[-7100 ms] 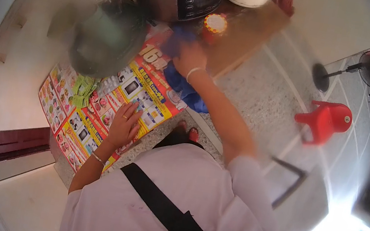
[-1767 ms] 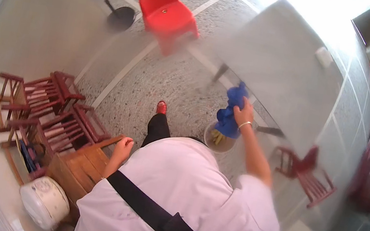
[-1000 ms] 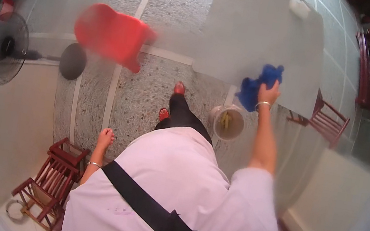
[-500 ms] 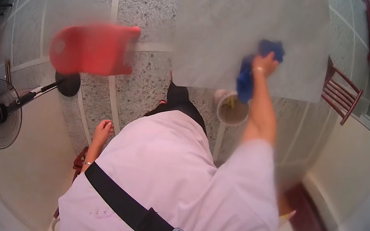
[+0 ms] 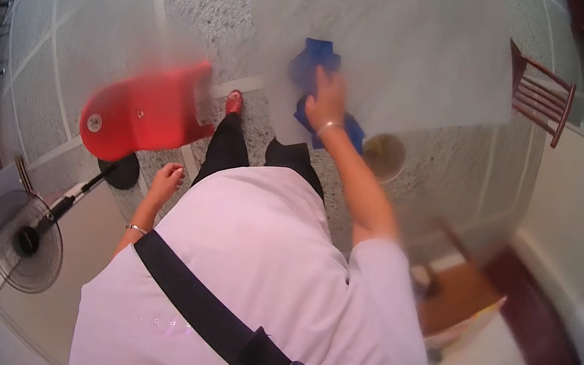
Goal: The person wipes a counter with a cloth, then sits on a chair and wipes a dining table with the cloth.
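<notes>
My right hand (image 5: 328,99) is over a blue cloth (image 5: 316,56), pressing it on the grey tabletop (image 5: 418,44) near the table's left front corner. Part of the cloth bunches beneath the hand and spreads toward the table's edge. Motion blurs the fingers somewhat, but they are closed on the fabric. Low at my left side hangs my left hand (image 5: 169,176), its fingers curled in with nothing visible in them. Just past the front edge of the table stands a bucket (image 5: 385,157), partly hidden by my right forearm.
A red plastic chair (image 5: 152,111) stands on the tiled floor left of the table. Behind it is a black standing fan (image 5: 28,241). At the table's right side there is a dark wooden chair (image 5: 543,100). Brown furniture (image 5: 463,295) sits behind me on the right.
My right hand has moved left across the tabletop with the blue cloth, toward the left front corner. My left hand still hangs at my side. The camera view has turned slightly.
</notes>
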Demonstrator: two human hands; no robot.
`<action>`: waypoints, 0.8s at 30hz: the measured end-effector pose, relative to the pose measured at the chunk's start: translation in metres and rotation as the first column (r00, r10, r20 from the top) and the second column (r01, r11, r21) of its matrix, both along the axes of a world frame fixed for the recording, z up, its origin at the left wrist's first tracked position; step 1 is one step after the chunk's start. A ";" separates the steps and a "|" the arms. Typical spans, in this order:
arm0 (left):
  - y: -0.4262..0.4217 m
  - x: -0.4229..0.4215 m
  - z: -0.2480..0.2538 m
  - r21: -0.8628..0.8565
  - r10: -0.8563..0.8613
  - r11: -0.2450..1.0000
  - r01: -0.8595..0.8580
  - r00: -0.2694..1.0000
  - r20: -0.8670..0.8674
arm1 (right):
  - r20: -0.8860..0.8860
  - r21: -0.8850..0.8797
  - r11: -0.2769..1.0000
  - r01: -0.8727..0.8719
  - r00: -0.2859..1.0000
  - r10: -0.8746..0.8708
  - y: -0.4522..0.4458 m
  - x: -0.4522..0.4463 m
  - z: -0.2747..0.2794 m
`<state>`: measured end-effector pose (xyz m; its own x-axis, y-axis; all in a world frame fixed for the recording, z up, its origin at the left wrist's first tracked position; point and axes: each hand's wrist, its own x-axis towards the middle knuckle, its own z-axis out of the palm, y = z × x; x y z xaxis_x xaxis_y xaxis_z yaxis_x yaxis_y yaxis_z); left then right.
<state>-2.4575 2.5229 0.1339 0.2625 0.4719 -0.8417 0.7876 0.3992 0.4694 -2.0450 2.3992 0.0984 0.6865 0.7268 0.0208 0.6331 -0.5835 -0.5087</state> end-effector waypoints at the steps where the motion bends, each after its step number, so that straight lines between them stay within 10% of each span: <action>1: 0.015 0.001 0.001 0.007 -0.029 1.000 0.029 1.000 -0.005 | -0.008 0.045 0.999 0.022 1.000 -0.022 -0.008 -0.001 -0.005; 6: 0.082 -0.014 -0.017 -0.025 -0.070 0.997 0.071 0.997 0.028 | 0.127 0.146 0.900 0.410 0.895 -0.428 -0.058 0.051 -0.009; 10: 0.120 -0.006 0.003 0.024 -0.118 0.993 0.120 0.992 -0.045 | 0.053 -0.225 0.722 0.654 0.748 -0.662 -0.096 0.088 -0.013; 24: 0.179 -0.042 -0.020 -0.059 -0.209 0.977 0.205 0.976 -0.068 | 0.054 -0.283 0.607 0.742 0.645 -0.763 -0.010 -0.097 0.009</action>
